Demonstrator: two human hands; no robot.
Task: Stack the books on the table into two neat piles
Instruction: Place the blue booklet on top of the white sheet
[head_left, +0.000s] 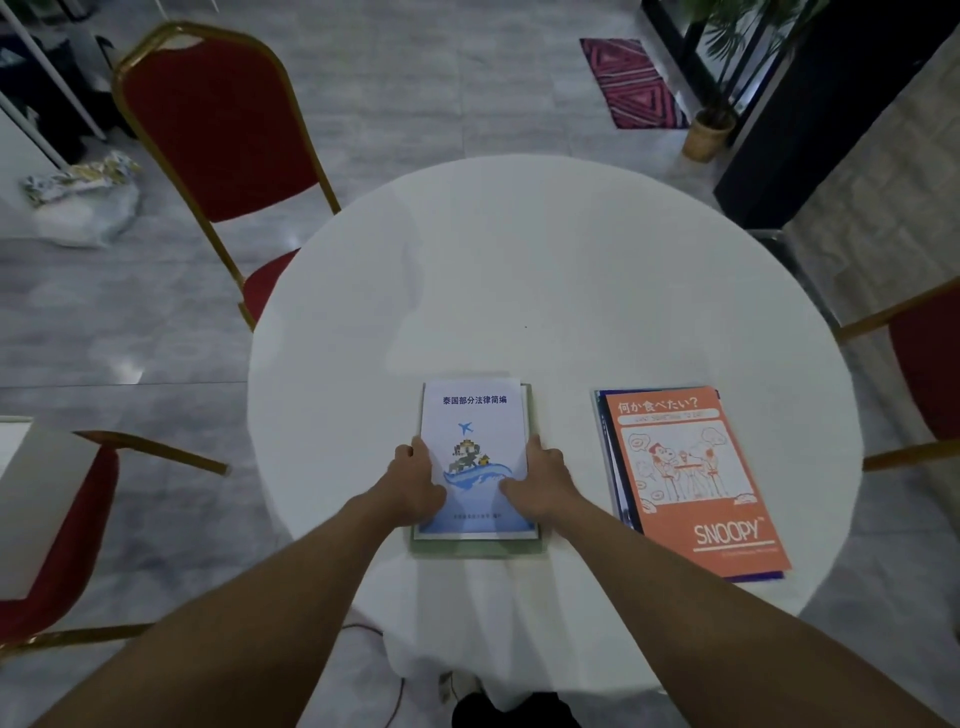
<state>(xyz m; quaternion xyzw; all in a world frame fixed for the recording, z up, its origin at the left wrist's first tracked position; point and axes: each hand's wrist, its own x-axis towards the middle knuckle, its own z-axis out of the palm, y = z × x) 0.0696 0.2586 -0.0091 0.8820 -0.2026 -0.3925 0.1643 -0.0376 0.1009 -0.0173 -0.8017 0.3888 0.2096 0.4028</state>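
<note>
White blue-wave booklet (470, 415) atop green book (478, 548), left hand (415, 486) and right hand (543, 483) fingers clamped on its sides

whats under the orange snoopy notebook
Under the orange Snoopy notebook lies at least one blue book, its edges showing along the left and near sides. Its cover, and any more books beneath, are hidden.

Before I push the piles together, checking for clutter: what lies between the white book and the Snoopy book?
Head view: only bare table and the right hand holding the white book by its edge.
</note>
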